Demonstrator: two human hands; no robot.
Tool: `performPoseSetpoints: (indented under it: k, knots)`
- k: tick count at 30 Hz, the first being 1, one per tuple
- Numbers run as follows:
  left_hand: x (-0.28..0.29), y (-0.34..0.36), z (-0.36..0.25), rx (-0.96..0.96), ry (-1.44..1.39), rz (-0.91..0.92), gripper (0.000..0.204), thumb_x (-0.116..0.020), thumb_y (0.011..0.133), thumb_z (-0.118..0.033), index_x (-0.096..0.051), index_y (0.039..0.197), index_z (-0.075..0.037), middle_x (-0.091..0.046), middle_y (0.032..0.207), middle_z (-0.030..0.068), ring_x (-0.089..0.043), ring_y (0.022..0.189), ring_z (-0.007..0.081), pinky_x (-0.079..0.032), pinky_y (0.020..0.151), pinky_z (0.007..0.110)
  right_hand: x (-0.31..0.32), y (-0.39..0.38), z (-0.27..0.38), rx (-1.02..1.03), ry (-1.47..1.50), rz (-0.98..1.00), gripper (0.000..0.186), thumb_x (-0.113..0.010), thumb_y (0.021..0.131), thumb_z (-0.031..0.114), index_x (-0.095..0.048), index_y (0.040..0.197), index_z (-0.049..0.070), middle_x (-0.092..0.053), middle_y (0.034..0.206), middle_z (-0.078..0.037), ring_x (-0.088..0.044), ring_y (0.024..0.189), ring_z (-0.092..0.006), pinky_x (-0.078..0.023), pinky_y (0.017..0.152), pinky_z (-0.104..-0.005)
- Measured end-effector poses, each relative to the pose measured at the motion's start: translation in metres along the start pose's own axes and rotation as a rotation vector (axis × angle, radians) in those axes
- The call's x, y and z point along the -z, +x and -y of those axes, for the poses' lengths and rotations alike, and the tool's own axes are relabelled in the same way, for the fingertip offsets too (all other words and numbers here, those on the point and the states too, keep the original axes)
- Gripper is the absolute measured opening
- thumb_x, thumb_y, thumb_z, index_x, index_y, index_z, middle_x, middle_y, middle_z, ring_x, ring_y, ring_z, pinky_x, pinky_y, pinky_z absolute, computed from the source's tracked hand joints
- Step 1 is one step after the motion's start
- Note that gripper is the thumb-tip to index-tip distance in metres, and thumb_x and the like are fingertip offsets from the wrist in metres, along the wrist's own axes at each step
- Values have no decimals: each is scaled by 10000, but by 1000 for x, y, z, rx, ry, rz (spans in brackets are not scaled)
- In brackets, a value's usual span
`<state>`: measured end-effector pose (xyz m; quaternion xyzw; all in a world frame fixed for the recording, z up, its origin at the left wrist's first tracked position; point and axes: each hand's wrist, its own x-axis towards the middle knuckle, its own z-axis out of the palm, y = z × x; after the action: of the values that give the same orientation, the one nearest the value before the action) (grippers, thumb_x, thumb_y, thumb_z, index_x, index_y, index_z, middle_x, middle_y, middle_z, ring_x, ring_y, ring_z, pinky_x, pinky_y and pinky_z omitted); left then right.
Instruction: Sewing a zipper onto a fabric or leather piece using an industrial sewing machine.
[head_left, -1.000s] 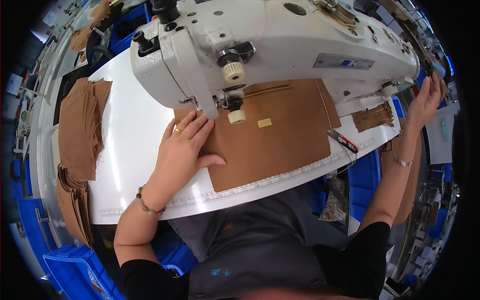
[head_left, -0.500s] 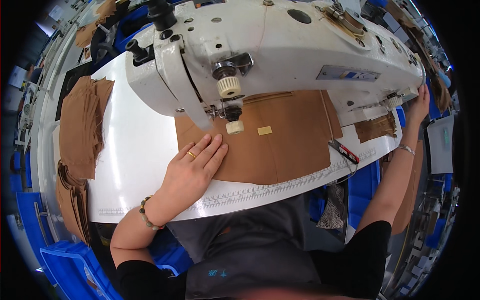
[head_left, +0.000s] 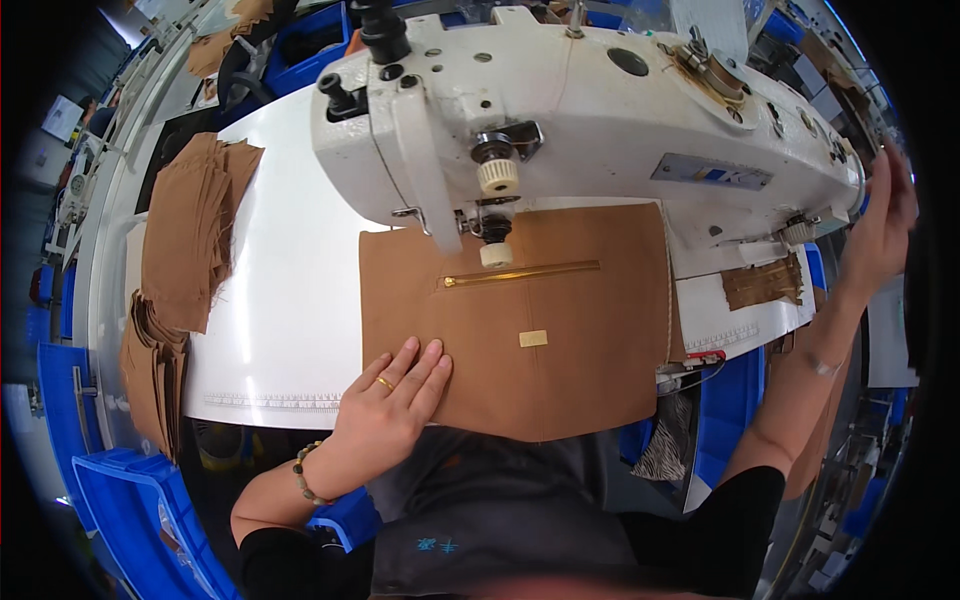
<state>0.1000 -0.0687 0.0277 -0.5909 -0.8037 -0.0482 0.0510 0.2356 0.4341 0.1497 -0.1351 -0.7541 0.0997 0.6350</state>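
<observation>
Under the white sewing machine (head_left: 580,120) lies a brown fabric panel (head_left: 560,380) with a gold zip (head_left: 520,272) and a small pale gold patch (head_left: 533,339); its lower edge overhangs the table. My left hand (head_left: 390,405) rests flat on the panel's lower left, fingers stretched out. At the far right, my right hand (head_left: 875,225) is raised with curled fingers at the handwheel (head_left: 855,183), partly in shadow. A red-and-black tool (head_left: 705,357) on a cord lies beside the panel's right edge. A short brown scrap (head_left: 760,283) sits below the machine arm.
Stacks of brown fabric pieces (head_left: 190,235) line the left of the white table (head_left: 280,360). Blue bins (head_left: 140,500) stand below at left, with others at the back (head_left: 300,60) and below right (head_left: 730,400). More machines and benches crowd the edges of the view.
The panel has moved toward me, exposing the whole zip and covering the front ruler. My left hand has moved down with it. My right hand stays at the handwheel.
</observation>
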Motion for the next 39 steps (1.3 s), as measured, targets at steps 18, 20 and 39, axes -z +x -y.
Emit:
performPoseSetpoints:
  k: [18,20,39]
  knots:
    - [-31,-12,-7,135,-285,-216,429,-716,759,-104,-735,1167,28,-688,1254,253,-644,1252,402,-510,1076,503,-108,-185,314,-257,701,671,1109,-821,888,256,-65,1621,-94,-619,1262,-181,-606,666,-133,-508,552,-269]
    - [-32,-10,-8,125,-259,-281,392,-714,748,-106,-748,1116,26,-705,1209,231,-660,1222,384,-511,1076,496,-105,-186,319,-408,760,720,1083,-812,904,255,-78,1618,-97,-622,1244,-165,-606,672,-122,-514,573,-266]
    - [-37,-11,-1,-7,-140,-302,359,-715,729,-73,-747,1082,-18,-733,1056,144,-708,924,334,-576,798,434,-130,-198,331,-400,632,531,1057,-767,950,315,-62,1612,-113,-579,1282,-167,-595,698,-123,-516,614,-253]
